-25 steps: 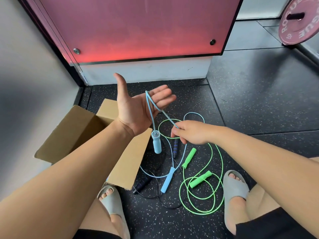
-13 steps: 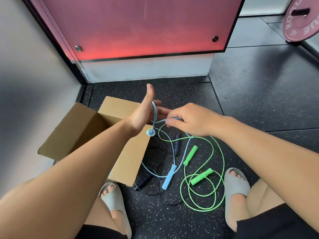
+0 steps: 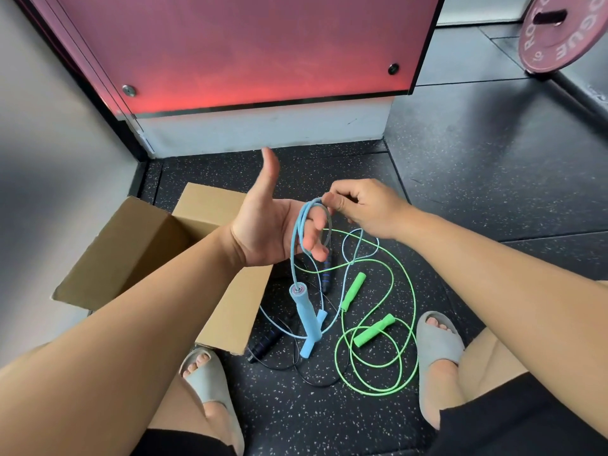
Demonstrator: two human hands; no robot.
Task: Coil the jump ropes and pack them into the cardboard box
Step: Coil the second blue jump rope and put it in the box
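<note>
My left hand (image 3: 273,225) is raised palm up, thumb out, with loops of the light blue jump rope (image 3: 297,238) wound around its fingers. One blue handle (image 3: 304,314) dangles below it; the other blue handle (image 3: 311,343) lies on the floor. My right hand (image 3: 365,205) pinches the blue cord at the top of the loop, beside my left fingertips. A green jump rope (image 3: 375,334) with two green handles lies loosely on the floor. A black rope with dark handles (image 3: 266,340) lies tangled under them. The open cardboard box (image 3: 138,245) sits under my left forearm.
A pink wall panel (image 3: 246,47) and a white baseboard close off the far side, a grey wall the left. A pink weight plate (image 3: 559,31) leans at the top right. My feet in grey slides (image 3: 437,337) flank the ropes on the black speckled floor.
My left hand has turned palm up again. My right hand has carried the blue cord up and over the left fingers, adding a loop, and the blue handle now hangs lower.
</note>
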